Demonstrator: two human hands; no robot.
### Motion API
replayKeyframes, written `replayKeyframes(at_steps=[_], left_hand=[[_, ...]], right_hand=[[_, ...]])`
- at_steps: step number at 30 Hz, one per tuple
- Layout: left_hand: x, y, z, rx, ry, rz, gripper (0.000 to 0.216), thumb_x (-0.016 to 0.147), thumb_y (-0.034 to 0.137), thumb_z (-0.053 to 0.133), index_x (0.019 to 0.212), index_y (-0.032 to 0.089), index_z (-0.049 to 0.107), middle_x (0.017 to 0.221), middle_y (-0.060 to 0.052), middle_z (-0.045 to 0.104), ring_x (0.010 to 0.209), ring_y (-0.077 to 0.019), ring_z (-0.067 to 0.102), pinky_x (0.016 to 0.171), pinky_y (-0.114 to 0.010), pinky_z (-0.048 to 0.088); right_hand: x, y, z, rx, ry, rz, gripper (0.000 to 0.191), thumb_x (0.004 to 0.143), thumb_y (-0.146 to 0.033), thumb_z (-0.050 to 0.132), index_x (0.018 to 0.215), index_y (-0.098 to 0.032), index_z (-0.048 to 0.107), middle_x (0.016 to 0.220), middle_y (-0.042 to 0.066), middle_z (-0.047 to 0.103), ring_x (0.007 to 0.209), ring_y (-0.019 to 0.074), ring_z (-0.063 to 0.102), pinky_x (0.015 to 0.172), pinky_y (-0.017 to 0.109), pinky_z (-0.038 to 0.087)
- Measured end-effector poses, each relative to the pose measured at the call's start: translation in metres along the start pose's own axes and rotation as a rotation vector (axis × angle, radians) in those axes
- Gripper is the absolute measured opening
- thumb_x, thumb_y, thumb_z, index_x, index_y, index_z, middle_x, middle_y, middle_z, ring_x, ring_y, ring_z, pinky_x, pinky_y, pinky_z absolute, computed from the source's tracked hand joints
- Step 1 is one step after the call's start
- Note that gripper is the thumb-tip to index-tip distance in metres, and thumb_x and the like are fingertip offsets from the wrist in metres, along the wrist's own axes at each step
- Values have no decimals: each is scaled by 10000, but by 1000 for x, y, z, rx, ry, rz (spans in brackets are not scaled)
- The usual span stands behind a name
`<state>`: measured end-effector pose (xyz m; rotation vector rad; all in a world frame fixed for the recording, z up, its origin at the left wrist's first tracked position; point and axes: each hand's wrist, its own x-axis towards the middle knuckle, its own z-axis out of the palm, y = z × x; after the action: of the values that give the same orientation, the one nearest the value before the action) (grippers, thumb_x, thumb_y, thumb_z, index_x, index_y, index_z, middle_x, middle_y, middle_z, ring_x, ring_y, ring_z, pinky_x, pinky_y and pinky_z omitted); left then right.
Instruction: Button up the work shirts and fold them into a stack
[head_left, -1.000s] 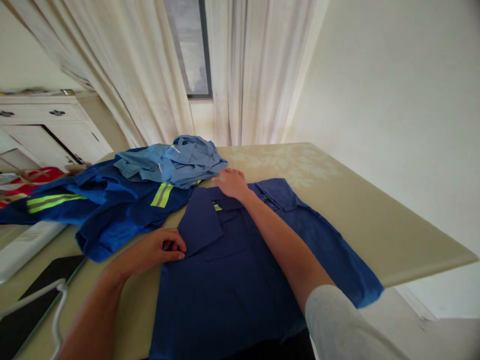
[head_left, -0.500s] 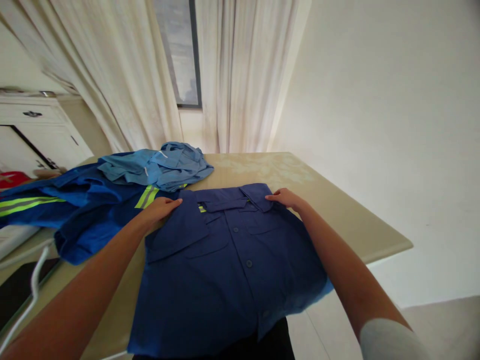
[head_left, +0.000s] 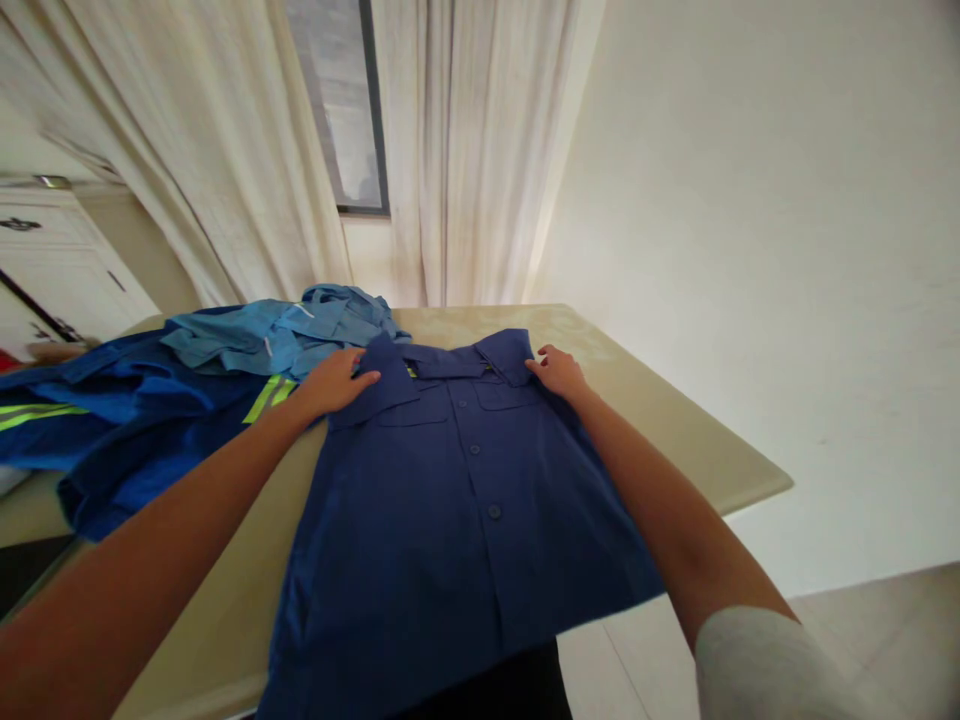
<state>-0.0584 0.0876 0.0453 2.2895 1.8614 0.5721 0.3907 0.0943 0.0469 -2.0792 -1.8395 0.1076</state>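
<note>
A navy blue button-up work shirt (head_left: 405,510) lies front side up on the table, its lower end hanging over the near edge towards me. Buttons run down its middle, and two chest pockets show below the folded-over top part. My left hand (head_left: 336,382) pinches the shirt's upper left corner between thumb and fingers. At the upper right corner, my right hand (head_left: 559,374) grips the cloth the same way. Small bits of yellow reflective strip peek out near the fold.
A blue garment with yellow-and-silver reflective bands (head_left: 172,400) lies heaped on the left of the table (head_left: 660,440). On top of it rests a crumpled light blue garment (head_left: 300,325). Curtains (head_left: 465,150) and a wall (head_left: 750,250) stand behind and right; a white cabinet (head_left: 67,260) is far left.
Both hands have moved the shirt's top end away from me, further up the table. The shirt lies more stretched out, with more of its front showing. The view has shifted slightly right.
</note>
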Motion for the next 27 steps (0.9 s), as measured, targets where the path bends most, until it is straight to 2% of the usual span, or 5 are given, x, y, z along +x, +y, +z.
replayKeyframes(at_steps=[5,10,14,20,27], left_hand=[[-62,-42,33,77,-52,194,601,935,581,494,1306,157,704,1351,-184,677,1251,-355,633,1154,-487,452],[-78,-62,27,81,42,167,614,1000,567,323,1243,206,755,1401,-150,672,1300,-336,616,1179,-498,441],[-116,-42,16,45,70,190,783,991,698,308,1456,156,629,1543,-168,577,1410,-350,550,1225,-511,394],[-269,25,9,115,-167,450,837,876,668,670,1621,392,407,1685,-28,415,1490,-336,473,1189,-502,456],[-345,36,28,200,127,508,648,879,160,563,1492,368,588,1492,-13,644,1329,-264,628,1161,-440,484]], right_hand=[[-65,47,11,-95,-106,-119,609,990,-547,607,1453,-155,556,1416,222,625,1288,361,617,1095,453,469],[-133,94,-6,-69,-81,-27,609,955,-539,641,1417,-149,567,1232,176,706,1112,314,700,1025,424,510],[-185,110,-23,-28,-54,36,561,942,-574,615,1340,-180,604,1046,105,735,929,278,724,873,392,537],[-259,110,-46,-57,-71,204,508,957,-652,550,1252,-245,623,782,41,719,764,289,722,686,365,472],[-305,106,-31,196,3,217,612,861,-678,642,1312,-267,594,745,26,717,714,281,696,671,365,458]])
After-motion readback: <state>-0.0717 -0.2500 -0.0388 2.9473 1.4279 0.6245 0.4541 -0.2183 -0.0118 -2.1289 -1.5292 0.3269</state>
